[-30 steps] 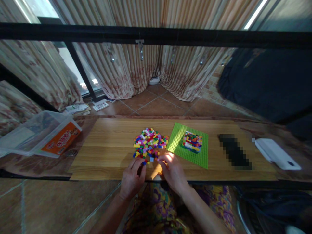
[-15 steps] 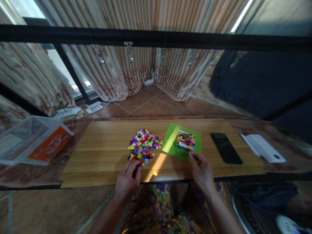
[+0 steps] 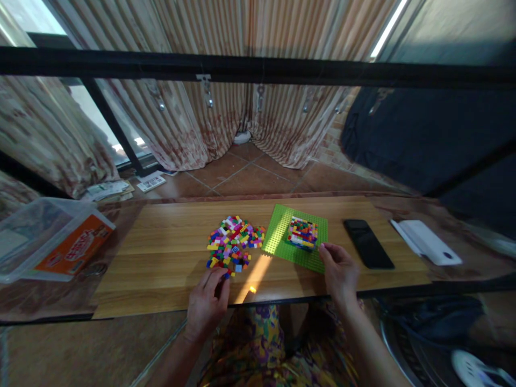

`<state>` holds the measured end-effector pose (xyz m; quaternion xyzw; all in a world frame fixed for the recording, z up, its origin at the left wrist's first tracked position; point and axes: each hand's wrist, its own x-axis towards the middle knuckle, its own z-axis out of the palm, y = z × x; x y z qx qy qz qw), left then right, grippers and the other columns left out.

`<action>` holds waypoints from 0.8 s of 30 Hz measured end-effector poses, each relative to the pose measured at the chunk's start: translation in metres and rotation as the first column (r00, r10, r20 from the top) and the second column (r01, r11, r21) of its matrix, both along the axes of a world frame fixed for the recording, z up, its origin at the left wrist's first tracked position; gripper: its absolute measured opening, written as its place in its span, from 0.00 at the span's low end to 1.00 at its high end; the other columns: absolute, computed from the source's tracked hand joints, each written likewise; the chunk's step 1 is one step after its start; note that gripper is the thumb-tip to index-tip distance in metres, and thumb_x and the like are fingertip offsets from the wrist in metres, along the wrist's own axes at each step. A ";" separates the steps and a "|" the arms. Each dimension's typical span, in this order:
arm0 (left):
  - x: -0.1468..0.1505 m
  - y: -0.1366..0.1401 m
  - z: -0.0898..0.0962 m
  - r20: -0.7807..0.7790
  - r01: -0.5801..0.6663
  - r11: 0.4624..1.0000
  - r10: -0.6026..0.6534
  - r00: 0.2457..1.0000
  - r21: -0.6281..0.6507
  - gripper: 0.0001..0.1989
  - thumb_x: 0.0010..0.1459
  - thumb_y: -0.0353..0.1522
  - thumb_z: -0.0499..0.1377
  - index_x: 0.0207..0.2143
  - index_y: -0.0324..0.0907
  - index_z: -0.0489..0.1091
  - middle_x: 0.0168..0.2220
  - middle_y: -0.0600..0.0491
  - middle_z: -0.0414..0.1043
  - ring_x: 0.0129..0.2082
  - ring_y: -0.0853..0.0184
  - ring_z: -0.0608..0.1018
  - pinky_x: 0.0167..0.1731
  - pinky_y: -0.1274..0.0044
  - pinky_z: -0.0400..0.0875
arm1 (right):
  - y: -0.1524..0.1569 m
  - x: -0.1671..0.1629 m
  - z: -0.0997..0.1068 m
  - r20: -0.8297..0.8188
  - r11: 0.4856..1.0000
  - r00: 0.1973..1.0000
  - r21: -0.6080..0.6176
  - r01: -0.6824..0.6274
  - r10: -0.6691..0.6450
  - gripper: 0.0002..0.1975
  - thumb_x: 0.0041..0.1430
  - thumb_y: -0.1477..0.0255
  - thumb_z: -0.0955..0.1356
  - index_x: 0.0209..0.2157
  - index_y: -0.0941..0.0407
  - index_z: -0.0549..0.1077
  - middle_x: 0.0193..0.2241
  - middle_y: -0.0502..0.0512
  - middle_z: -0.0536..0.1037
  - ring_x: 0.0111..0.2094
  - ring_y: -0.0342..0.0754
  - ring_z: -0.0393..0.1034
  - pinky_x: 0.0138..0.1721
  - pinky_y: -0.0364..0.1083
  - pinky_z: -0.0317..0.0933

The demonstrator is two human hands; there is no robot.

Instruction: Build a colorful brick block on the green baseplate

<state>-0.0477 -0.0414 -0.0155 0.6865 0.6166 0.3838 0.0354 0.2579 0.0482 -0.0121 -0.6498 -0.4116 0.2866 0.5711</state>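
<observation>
A heap of small toy building bricks in many colours (image 3: 235, 240) lies on the wooden tabletop. At its near edge is my left hand (image 3: 207, 302), fingers curled down by a few red, blue and yellow bricks; the fingertips hide what they hold, if anything. To the right is a green studded baseplate (image 3: 278, 228), bearing a low, multicoloured block of joined bricks (image 3: 302, 232). Beside the plate's near right corner is my right hand (image 3: 342, 273), thumb and forefinger pinched together. Anything between those fingertips is too small to make out.
A single yellow brick (image 3: 252, 289) sits apart near the table's front edge. Right of the baseplate lies a black phone (image 3: 367, 243), with a white flat object (image 3: 429, 242) beyond it. A clear plastic box with an orange label (image 3: 74, 247) stands at the left.
My right hand has moved right, from the baseplate's near edge beside the joined bricks to its right corner. My left hand stays at the heap's near edge. The whole view has shifted slightly.
</observation>
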 end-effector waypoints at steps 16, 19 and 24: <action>0.000 0.001 -0.003 -0.046 0.015 0.999 -0.014 0.999 0.029 0.08 0.61 0.30 0.55 0.43 0.43 0.68 0.40 0.48 0.74 0.41 0.64 0.78 0.45 0.73 0.74 | 0.013 -0.015 0.018 0.257 0.996 0.962 0.013 0.090 -0.091 0.19 0.51 0.56 0.70 0.32 0.59 0.77 0.27 0.58 0.80 0.28 0.49 0.72 0.31 0.46 0.62; 0.000 0.001 -0.002 -0.046 0.025 0.999 -0.024 0.999 0.032 0.08 0.61 0.30 0.55 0.43 0.43 0.68 0.40 0.48 0.75 0.41 0.64 0.78 0.45 0.73 0.74 | 0.016 -0.015 0.014 0.250 0.996 0.964 0.032 0.084 -0.089 0.21 0.51 0.54 0.70 0.33 0.59 0.78 0.27 0.58 0.79 0.27 0.49 0.71 0.30 0.46 0.61; 0.000 0.000 -0.002 -0.050 0.022 0.999 -0.020 0.999 0.039 0.08 0.60 0.30 0.56 0.43 0.43 0.69 0.40 0.49 0.75 0.42 0.64 0.78 0.44 0.73 0.75 | 0.019 -0.017 0.005 0.199 0.996 0.976 0.041 0.077 -0.084 0.22 0.50 0.53 0.70 0.33 0.59 0.78 0.27 0.58 0.79 0.27 0.48 0.71 0.29 0.45 0.61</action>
